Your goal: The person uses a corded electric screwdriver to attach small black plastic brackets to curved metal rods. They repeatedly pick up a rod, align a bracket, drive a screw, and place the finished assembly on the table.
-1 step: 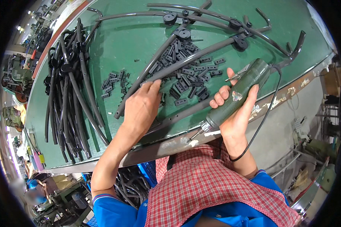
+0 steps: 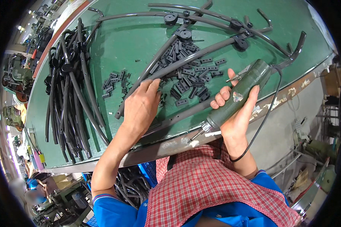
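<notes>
My left hand [image 2: 142,108] is closed, its bent fingers at the lower end of a black metal tube [image 2: 189,58]; the palm side and what lies under it are hidden. A second dark tube [image 2: 155,60] runs down beside that hand. My right hand [image 2: 235,109] is wrapped round a dark green electric screwdriver [image 2: 242,92]. Its bit points down and left, over the table's front edge. A black cord bends from the driver's top end past my right wrist. Between the tubes lies a heap of small black blocks with holes [image 2: 185,83].
Many curved black tubes [image 2: 70,94] are bundled at the left of the green table [image 2: 117,41]. More jointed tubes [image 2: 216,19] lie across the back. Small screws [image 2: 125,85] are scattered left of the hand. Below the table edge, a blue crate [image 2: 147,172] stands by more tubes.
</notes>
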Action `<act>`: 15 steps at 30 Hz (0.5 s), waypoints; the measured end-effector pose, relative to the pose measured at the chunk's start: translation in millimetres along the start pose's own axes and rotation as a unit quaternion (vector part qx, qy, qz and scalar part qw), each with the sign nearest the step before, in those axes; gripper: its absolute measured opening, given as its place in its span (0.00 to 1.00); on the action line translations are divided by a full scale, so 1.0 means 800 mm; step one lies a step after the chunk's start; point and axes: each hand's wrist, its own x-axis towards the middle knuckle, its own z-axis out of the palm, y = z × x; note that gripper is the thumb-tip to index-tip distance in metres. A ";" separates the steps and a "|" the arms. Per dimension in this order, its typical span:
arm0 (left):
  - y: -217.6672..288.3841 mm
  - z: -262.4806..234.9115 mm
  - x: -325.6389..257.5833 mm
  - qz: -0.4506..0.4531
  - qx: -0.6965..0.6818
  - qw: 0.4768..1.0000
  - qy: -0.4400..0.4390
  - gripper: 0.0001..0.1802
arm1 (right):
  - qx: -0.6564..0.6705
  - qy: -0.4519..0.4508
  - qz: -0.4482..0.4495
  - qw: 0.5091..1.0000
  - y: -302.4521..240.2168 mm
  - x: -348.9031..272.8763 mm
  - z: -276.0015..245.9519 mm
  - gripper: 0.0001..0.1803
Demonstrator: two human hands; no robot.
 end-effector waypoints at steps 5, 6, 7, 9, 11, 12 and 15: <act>0.020 0.020 0.005 -0.064 -0.044 0.995 -0.068 0.16 | 0.001 0.009 -0.001 1.000 0.001 0.000 0.001 0.39; 0.019 0.031 0.011 -0.060 0.007 0.994 -0.086 0.17 | -0.001 0.012 0.001 1.000 0.000 0.000 0.002 0.39; 0.020 0.038 0.015 -0.063 0.029 0.993 -0.100 0.18 | -0.003 0.015 0.003 1.000 -0.001 0.000 0.002 0.39; 0.022 0.044 0.017 -0.065 0.037 0.992 -0.106 0.17 | -0.003 0.016 0.005 1.000 -0.001 0.000 0.003 0.38; 0.025 0.047 0.013 -0.060 0.009 0.994 -0.091 0.17 | 0.001 0.012 0.006 1.000 -0.001 0.001 0.002 0.38; 0.023 0.049 0.010 -0.050 -0.008 0.996 -0.078 0.16 | 0.001 0.011 0.007 1.000 -0.001 0.002 0.002 0.38; 0.017 0.049 0.002 -0.026 -0.061 0.997 -0.042 0.14 | 0.002 0.008 0.008 1.000 0.001 0.005 0.004 0.38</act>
